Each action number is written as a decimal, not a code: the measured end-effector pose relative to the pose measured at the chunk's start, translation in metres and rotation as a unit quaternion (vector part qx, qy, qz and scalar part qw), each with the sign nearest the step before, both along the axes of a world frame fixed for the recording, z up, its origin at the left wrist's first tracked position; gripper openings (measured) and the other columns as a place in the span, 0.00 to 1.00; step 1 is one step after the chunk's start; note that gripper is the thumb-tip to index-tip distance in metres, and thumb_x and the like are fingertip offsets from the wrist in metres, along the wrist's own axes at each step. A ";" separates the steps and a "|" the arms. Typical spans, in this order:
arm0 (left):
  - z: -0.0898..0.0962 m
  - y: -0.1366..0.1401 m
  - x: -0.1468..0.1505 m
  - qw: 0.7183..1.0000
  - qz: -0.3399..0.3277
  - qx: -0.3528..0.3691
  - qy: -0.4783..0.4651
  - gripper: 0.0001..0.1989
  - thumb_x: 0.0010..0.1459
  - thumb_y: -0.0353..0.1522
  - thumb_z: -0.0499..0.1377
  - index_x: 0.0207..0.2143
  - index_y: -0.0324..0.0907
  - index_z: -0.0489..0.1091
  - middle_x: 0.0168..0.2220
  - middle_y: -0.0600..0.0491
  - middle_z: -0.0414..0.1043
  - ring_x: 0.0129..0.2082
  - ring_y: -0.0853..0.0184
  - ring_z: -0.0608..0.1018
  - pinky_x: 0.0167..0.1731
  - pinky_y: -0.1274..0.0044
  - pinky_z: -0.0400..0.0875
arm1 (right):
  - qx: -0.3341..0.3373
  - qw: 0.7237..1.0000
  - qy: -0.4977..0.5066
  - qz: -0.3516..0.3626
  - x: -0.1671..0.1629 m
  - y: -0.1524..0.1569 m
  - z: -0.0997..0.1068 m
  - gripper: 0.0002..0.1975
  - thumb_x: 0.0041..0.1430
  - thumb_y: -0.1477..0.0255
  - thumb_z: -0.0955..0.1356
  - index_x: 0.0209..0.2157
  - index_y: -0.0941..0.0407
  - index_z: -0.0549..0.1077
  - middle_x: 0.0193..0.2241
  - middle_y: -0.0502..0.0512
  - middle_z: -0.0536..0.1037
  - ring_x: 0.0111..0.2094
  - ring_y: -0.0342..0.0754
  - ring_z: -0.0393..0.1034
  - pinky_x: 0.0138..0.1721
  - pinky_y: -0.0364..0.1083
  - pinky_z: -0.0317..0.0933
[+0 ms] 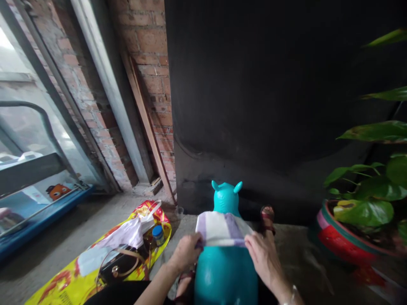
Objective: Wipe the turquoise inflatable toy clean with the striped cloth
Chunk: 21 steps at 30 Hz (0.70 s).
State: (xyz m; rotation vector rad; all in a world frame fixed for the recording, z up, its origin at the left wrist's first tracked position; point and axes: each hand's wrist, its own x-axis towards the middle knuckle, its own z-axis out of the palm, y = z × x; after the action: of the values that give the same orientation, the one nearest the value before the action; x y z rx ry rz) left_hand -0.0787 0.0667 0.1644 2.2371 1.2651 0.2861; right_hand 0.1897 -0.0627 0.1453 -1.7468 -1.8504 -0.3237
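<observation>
Head view: left hand (pixel 187 253) and right hand (pixel 264 257) each pinch a near corner of the purple-and-white striped towel (pixel 219 228), grip narrow, stretched across the turquoise inflatable hopper (pixel 225 273), near its head. Uneven pulling could likely slide it off the glossy surface.

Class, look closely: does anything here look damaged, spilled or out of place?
Yes: yellow foliage low on the potted plant, picture right, stands out against the green around it, perhaps ailing. No spill shows, and the striped cloth, held between the left hand and right hand, has no visible tear.
</observation>
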 end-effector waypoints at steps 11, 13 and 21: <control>-0.092 -0.030 0.005 0.995 0.087 -0.054 0.012 0.22 0.58 0.36 0.49 0.53 0.40 0.67 0.53 0.45 0.72 0.56 0.60 0.71 0.58 0.70 0.63 | -0.074 0.993 0.095 -0.019 -0.026 -0.006 -0.076 0.17 0.70 0.66 0.56 0.52 0.51 0.70 0.51 0.57 0.74 0.52 0.48 0.70 0.51 0.46 0.67; -0.103 -0.031 0.022 0.994 0.096 -0.059 -0.004 0.28 0.60 0.40 0.47 0.60 0.37 0.61 0.61 0.43 0.65 0.63 0.61 0.65 0.63 0.70 0.58 | -0.082 0.991 0.073 -0.073 -0.036 0.021 -0.077 0.22 0.69 0.63 0.56 0.61 0.53 0.63 0.61 0.60 0.65 0.63 0.55 0.58 0.58 0.55 0.63; -0.151 -0.016 0.067 0.982 0.117 -0.147 -0.019 0.37 0.61 0.44 0.47 0.68 0.37 0.45 0.72 0.44 0.34 0.71 0.53 0.41 0.66 0.55 0.48 | -0.278 0.942 0.002 -0.190 -0.058 0.071 -0.106 0.27 0.68 0.63 0.55 0.67 0.47 0.51 0.70 0.54 0.38 0.69 0.61 0.31 0.62 0.66 0.49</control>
State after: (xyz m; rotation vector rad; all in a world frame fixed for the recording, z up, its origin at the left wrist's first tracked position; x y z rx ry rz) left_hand -0.0116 0.0508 0.0135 1.8305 1.4491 0.2107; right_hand 0.1313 0.0083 0.0390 -2.4916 -1.6908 0.0762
